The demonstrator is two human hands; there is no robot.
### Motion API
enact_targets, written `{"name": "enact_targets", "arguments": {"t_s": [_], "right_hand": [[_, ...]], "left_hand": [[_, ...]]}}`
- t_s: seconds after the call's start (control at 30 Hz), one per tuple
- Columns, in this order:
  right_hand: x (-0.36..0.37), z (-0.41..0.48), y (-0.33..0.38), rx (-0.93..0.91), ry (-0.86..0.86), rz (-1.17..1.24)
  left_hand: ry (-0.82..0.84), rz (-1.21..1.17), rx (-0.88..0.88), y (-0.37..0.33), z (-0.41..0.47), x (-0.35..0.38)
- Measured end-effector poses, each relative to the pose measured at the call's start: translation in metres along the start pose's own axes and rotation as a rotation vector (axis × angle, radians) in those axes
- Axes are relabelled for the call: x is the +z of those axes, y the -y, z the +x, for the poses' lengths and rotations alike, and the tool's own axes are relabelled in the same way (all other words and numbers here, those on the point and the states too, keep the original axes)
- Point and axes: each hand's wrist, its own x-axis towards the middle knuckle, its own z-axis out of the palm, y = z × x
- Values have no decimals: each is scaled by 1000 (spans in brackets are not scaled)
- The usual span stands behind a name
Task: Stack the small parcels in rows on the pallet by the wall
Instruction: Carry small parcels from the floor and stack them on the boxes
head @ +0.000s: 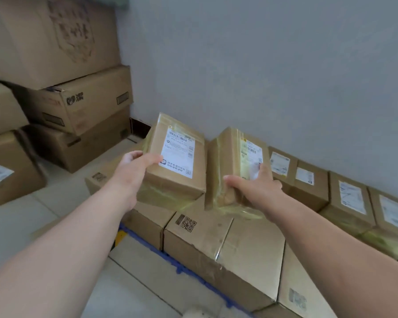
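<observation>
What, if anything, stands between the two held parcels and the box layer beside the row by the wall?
Nothing visible: left hand and right hand hold the left parcel and right parcel above the lower boxes, left of the wall row.

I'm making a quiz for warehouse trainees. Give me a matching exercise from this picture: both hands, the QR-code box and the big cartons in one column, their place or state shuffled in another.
1 left hand
2 right hand
3 QR-code box
4 big cartons

A stacked at the far left
B lies in the layer on the blue pallet
C grips the parcel with the large white label
D grips the parcel with the smaller label

Pairs: 1-C, 2-D, 3-B, 4-A
</observation>
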Motion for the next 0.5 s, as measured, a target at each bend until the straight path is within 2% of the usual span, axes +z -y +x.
{"name": "enact_targets", "arguments": {"t_s": [0.33,0.4,0.5], "right_hand": [[41,139,17,147,-19,70],[49,159,16,112,-39,55],[63,173,-1,-78,14,-142]], "left_hand": [[-28,81,-30,15,138,65],[-11,87,-76,27,165,78],[48,86,-157,49,201,102]]}}
